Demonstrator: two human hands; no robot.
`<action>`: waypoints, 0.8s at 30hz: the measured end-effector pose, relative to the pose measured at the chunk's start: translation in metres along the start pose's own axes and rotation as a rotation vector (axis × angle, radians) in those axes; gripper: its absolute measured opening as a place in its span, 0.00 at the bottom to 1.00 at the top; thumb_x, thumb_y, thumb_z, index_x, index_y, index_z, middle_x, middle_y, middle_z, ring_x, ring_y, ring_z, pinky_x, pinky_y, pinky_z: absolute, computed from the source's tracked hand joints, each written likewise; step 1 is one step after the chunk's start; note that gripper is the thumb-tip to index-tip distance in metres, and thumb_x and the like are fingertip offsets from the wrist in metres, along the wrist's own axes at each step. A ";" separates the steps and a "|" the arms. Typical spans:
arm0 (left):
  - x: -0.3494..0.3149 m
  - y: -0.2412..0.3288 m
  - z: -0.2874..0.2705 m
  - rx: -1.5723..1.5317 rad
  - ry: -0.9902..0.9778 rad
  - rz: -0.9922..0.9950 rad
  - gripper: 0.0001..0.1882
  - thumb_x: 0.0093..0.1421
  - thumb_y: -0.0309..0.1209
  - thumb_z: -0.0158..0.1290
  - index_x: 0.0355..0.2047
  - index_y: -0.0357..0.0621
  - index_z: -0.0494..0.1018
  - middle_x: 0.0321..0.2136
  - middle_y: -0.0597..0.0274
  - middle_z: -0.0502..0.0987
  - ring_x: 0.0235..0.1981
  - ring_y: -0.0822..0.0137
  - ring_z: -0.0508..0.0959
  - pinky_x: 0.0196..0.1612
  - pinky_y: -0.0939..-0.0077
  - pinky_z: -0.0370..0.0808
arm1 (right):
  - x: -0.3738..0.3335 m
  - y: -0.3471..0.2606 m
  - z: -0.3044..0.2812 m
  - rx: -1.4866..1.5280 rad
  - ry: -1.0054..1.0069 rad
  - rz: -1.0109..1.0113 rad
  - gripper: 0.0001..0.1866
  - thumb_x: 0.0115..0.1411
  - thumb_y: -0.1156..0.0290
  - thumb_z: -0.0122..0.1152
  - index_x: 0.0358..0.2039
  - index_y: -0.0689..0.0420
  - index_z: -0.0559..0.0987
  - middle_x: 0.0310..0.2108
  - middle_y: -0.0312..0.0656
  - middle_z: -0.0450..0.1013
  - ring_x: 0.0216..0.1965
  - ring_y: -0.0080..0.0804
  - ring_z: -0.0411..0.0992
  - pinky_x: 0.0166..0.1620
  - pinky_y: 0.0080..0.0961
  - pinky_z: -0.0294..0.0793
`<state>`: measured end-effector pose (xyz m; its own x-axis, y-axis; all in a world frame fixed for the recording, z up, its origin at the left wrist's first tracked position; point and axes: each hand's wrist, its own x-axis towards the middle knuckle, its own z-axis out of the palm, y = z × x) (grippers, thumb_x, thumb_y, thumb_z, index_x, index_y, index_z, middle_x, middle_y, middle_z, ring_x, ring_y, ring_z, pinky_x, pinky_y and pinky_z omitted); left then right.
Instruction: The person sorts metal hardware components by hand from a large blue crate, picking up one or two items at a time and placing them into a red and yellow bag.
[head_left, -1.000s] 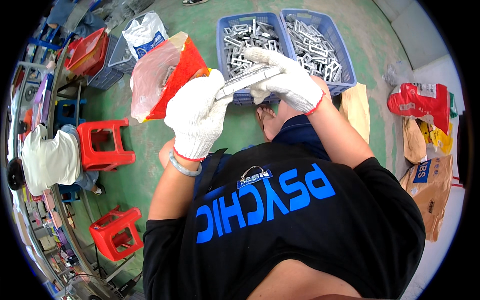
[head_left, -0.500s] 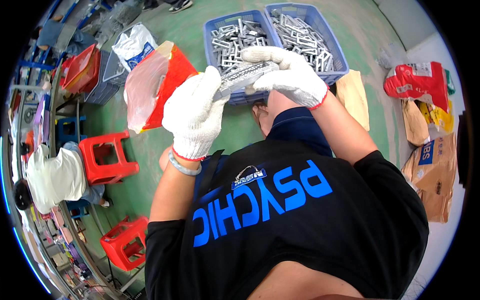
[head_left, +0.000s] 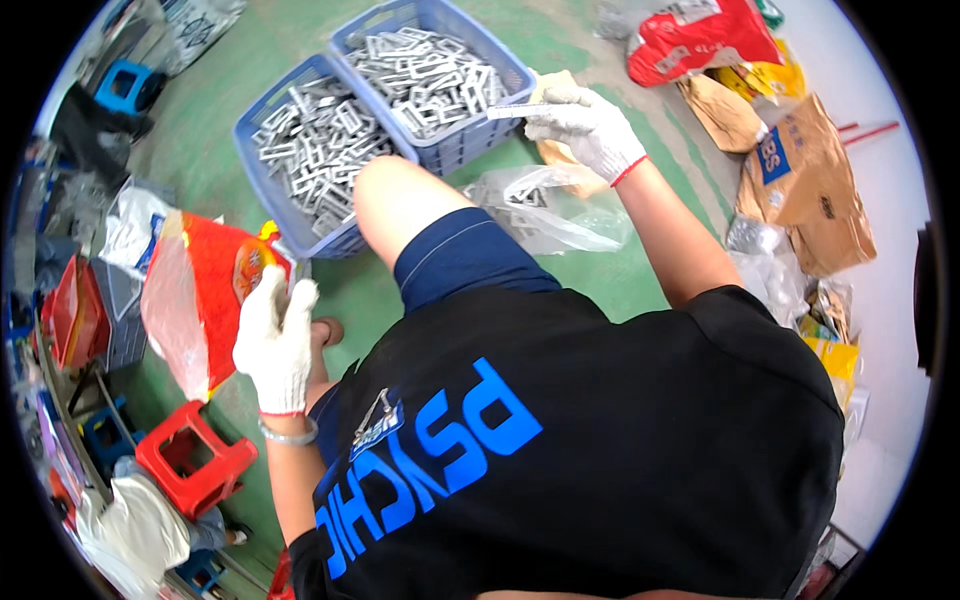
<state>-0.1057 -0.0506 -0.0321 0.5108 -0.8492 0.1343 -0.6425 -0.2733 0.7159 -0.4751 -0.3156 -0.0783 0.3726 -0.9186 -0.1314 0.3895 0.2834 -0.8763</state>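
Note:
My right hand (head_left: 592, 132), in a white knitted glove, grips one end of a flat silver metal piece (head_left: 508, 112). The piece sticks out to the left, over the corner of the right blue basket. Below that hand lies a clear plastic bag (head_left: 575, 225) with some metal pieces in it. My left hand (head_left: 275, 345), also gloved, is empty with thumb and fingers apart, beside a red and translucent sack (head_left: 215, 290). Many silver rectangular metal frames fill the left blue basket (head_left: 252, 185) and the right blue basket (head_left: 465, 150).
Brown paper sacks (head_left: 825, 205) and a red bag (head_left: 690, 45) lie along the right wall. A red stool (head_left: 195, 455) stands at lower left, near a person in a white shirt (head_left: 135, 530). My knee (head_left: 400, 190) is against the baskets' near side.
My left hand has let go of the metal piece and moved left and down. My right hand has carried the piece rightward. The view has turned toward the right, bringing the plastic bag into sight.

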 end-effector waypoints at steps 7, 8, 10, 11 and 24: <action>-0.001 -0.010 0.000 0.132 -0.133 -0.105 0.23 0.59 0.34 0.64 0.51 0.33 0.75 0.44 0.51 0.81 0.44 0.65 0.80 0.50 0.73 0.75 | -0.026 0.013 -0.046 0.071 0.238 0.156 0.22 0.57 0.83 0.60 0.52 0.72 0.67 0.44 0.61 0.72 0.45 0.56 0.75 0.51 0.51 0.78; 0.000 -0.008 0.001 0.129 -0.139 -0.113 0.23 0.59 0.34 0.64 0.51 0.33 0.75 0.44 0.51 0.81 0.44 0.65 0.80 0.50 0.73 0.75 | -0.028 0.014 -0.048 0.087 0.244 0.170 0.22 0.57 0.83 0.60 0.51 0.72 0.67 0.44 0.61 0.72 0.45 0.56 0.75 0.51 0.51 0.78; 0.001 -0.011 0.003 0.119 -0.142 -0.102 0.23 0.59 0.34 0.64 0.50 0.33 0.75 0.45 0.51 0.81 0.45 0.65 0.80 0.51 0.73 0.75 | -0.032 0.014 -0.048 0.079 0.256 0.191 0.22 0.57 0.83 0.60 0.52 0.72 0.67 0.44 0.60 0.72 0.46 0.55 0.75 0.51 0.52 0.78; 0.002 -0.012 0.004 0.113 -0.141 -0.096 0.23 0.59 0.34 0.64 0.50 0.33 0.75 0.45 0.52 0.81 0.45 0.65 0.80 0.51 0.73 0.75 | -0.033 0.014 -0.048 0.075 0.261 0.200 0.22 0.57 0.83 0.60 0.52 0.72 0.67 0.44 0.60 0.72 0.46 0.55 0.75 0.50 0.52 0.78; -0.003 -0.009 0.010 0.147 -0.183 -0.182 0.23 0.56 0.43 0.62 0.47 0.40 0.78 0.41 0.52 0.82 0.43 0.61 0.82 0.51 0.73 0.74 | -0.030 0.119 -0.139 -1.007 0.485 0.401 0.24 0.44 0.83 0.67 0.45 0.66 0.79 0.39 0.46 0.78 0.34 0.33 0.78 0.37 0.28 0.80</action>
<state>-0.1068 -0.0500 -0.0454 0.5227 -0.8437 -0.1224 -0.6321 -0.4799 0.6084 -0.5572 -0.2927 -0.2434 -0.1250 -0.8836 -0.4513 -0.6011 0.4293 -0.6741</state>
